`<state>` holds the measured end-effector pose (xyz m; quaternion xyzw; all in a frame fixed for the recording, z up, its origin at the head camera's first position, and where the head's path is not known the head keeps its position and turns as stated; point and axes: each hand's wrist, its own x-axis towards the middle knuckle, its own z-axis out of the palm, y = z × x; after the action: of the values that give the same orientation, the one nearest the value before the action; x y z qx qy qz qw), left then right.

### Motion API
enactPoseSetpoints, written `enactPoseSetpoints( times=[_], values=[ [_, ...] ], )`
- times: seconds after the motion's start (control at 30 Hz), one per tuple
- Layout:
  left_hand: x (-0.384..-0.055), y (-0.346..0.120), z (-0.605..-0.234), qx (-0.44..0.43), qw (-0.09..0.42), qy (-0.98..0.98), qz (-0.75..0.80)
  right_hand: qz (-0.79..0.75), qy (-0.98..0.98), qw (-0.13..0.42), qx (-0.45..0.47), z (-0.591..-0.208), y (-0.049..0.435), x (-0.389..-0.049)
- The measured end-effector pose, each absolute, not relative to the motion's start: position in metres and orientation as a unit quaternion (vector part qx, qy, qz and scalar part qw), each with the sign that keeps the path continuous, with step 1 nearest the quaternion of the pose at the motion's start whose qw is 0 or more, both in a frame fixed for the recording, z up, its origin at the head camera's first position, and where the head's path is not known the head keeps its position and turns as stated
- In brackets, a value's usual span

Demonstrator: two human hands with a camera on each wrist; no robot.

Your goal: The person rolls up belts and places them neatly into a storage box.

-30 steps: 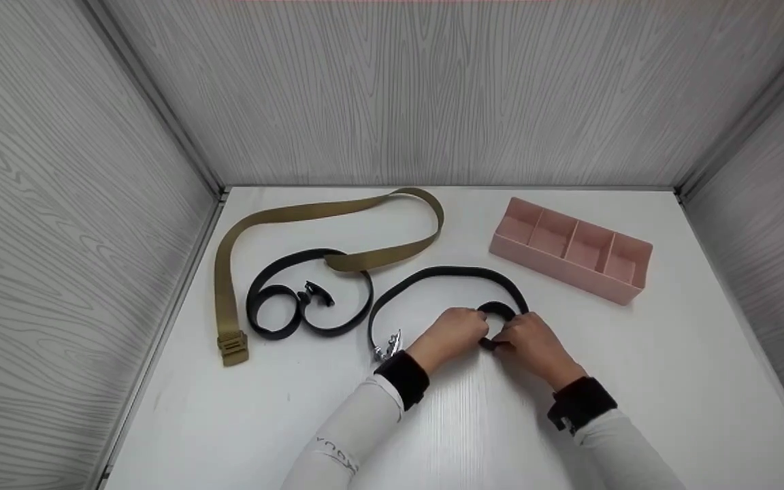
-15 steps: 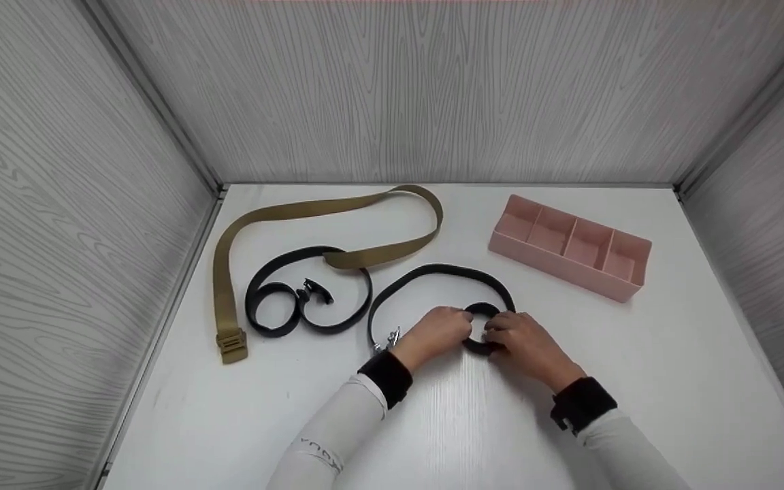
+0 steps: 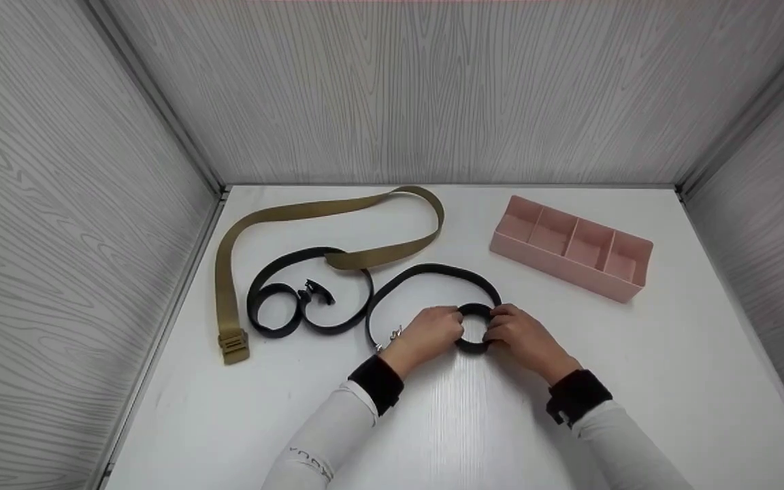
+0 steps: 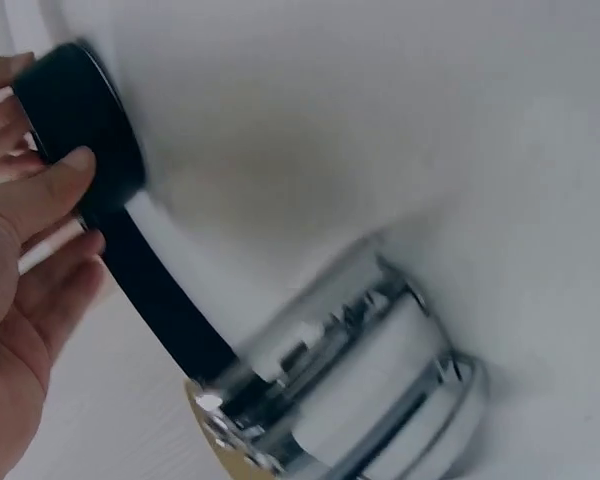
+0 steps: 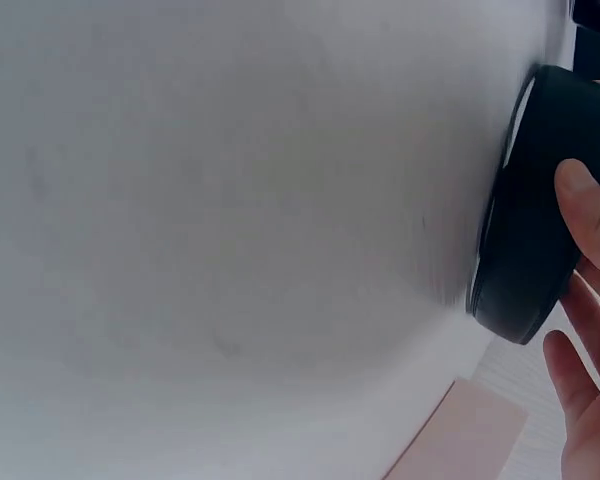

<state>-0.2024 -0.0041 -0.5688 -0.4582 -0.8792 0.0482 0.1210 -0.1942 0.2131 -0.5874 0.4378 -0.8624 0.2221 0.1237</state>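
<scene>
A black belt (image 3: 443, 270) has its tail rolled into a round coil (image 3: 472, 348), which stands on its edge on the table. The rest arcs behind it and round to a silver buckle (image 3: 395, 335), partly covered by the left forearm in the head view. My left hand (image 3: 429, 333) pinches the coil's left side, its thumb on the outer face in the left wrist view. From the right, my right hand (image 3: 527, 341) grips the coil, thumb on the outside (image 5: 540, 220) and fingers at its inner side. The metal buckle (image 4: 370, 370) looms large and blurred in the left wrist view.
Left of the hands lies a second black belt (image 3: 337, 330), partly curled, with a black buckle (image 3: 319, 292). The end of a tan webbing belt (image 3: 283, 213) overlaps it. A pink tray (image 3: 562, 267) with several compartments sits at the back right. Grey panels (image 3: 392, 95) enclose the table.
Both hands have shifted left with the coil along the belt. The coil looks rounder and more closed, and the free stretch of belt behind it has shortened.
</scene>
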Motion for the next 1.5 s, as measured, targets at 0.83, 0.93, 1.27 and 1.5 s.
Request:
enactPoseSetpoints(
  times=[0.83,0.93,1.27,1.5],
  values=[
    [-0.195,-0.002,-0.573,-0.449,0.118,-0.882,0.077,0.204,-0.847,0.135,0.472,-0.587,0.216,-0.199],
    [-0.194,-0.003,-0.575,-0.427,0.119,-0.894,0.064,0.201,-0.855,0.137,0.458,-0.588,0.211,-0.197],
    [-0.181,0.01,-0.577,-0.363,0.136,-0.921,0.048,0.19,-0.883,0.175,0.391,-0.591,0.193,-0.187],
    [-0.187,0.009,-0.573,-0.376,0.115,-0.916,0.076,0.183,-0.884,0.134,0.409,-0.588,0.204,-0.189]
  ],
)
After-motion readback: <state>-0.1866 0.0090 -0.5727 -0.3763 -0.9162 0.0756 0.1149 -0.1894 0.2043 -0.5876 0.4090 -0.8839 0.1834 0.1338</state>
